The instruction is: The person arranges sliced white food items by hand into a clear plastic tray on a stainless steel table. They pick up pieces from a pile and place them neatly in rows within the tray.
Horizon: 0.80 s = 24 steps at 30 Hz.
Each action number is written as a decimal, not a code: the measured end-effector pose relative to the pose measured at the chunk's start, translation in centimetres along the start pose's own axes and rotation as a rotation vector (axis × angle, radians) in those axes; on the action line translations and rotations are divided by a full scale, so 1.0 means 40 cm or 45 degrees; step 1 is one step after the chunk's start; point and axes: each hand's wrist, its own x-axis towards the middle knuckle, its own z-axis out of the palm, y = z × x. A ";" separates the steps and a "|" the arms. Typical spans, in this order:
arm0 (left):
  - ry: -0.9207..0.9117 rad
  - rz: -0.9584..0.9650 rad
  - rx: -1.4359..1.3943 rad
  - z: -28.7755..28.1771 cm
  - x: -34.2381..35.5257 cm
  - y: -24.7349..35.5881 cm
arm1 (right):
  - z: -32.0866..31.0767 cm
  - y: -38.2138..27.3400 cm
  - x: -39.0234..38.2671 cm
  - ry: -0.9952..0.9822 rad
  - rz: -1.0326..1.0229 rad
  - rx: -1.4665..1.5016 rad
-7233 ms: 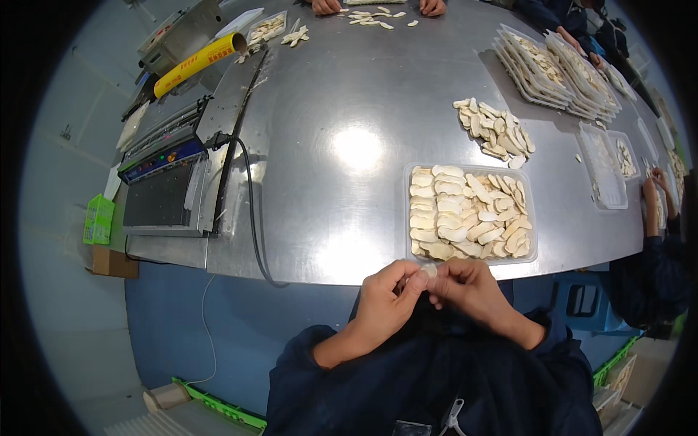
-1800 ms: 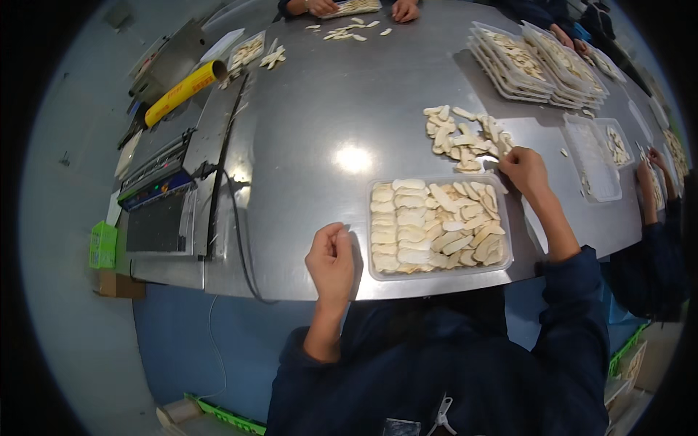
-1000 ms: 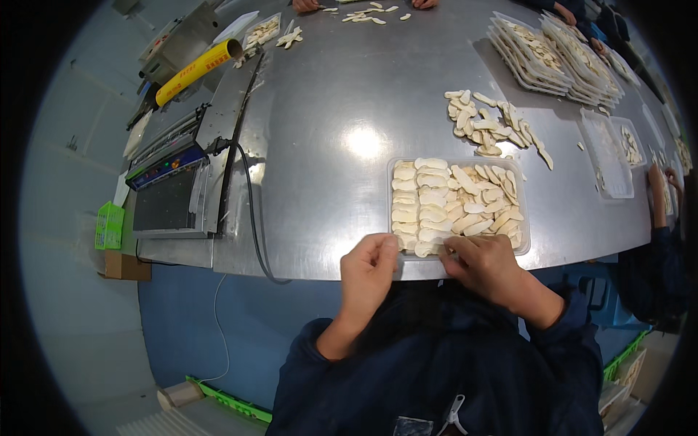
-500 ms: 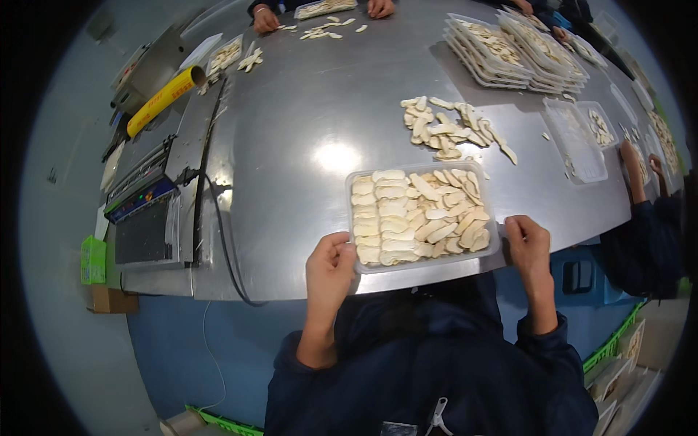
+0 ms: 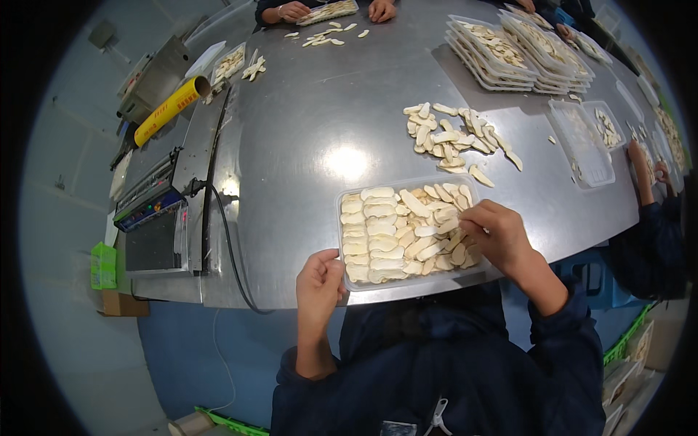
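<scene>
In front of me a clear plastic tray (image 5: 407, 182) lies on the steel table. It holds pale slices (image 5: 385, 231) that look like sliced mushroom: neat overlapping columns on the left, a looser layer on the right. My left hand (image 5: 318, 278) is closed, thumb and fingers gripping the near left rim. My right hand (image 5: 498, 231) reaches over the right side of the tray, fingertips pinched at the slices; whether a slice is between them I cannot make out. Just beyond the tray lies a loose pile of slices (image 5: 443, 139), with one slice (image 5: 480, 176) apart from it.
Stacked filled trays (image 5: 491, 54) stand far right, near a plastic tray (image 5: 582, 149). Left are a scale-like machine (image 5: 153, 218), its black cable (image 5: 227, 243) and a yellow tube (image 5: 171, 109). Co-workers' hands (image 5: 382, 10) work across the table and at the right.
My right hand has moved from beside the tray's right rim to over its slices. The tray sits slightly farther left and nearer. One slice now lies apart from the pile's near side.
</scene>
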 end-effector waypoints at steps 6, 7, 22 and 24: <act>0.129 0.128 -0.033 -0.001 0.013 -0.012 | 0.018 -0.001 0.043 -0.216 -0.199 -0.144; 0.140 0.152 -0.039 -0.002 0.017 -0.016 | 0.018 0.000 0.045 -0.232 -0.221 -0.174; 0.306 0.388 -0.054 0.004 0.050 -0.034 | 0.021 -0.006 0.183 -0.410 0.051 0.071; 0.327 0.357 -0.045 0.005 0.050 -0.029 | 0.046 -0.029 0.234 -0.550 0.174 0.065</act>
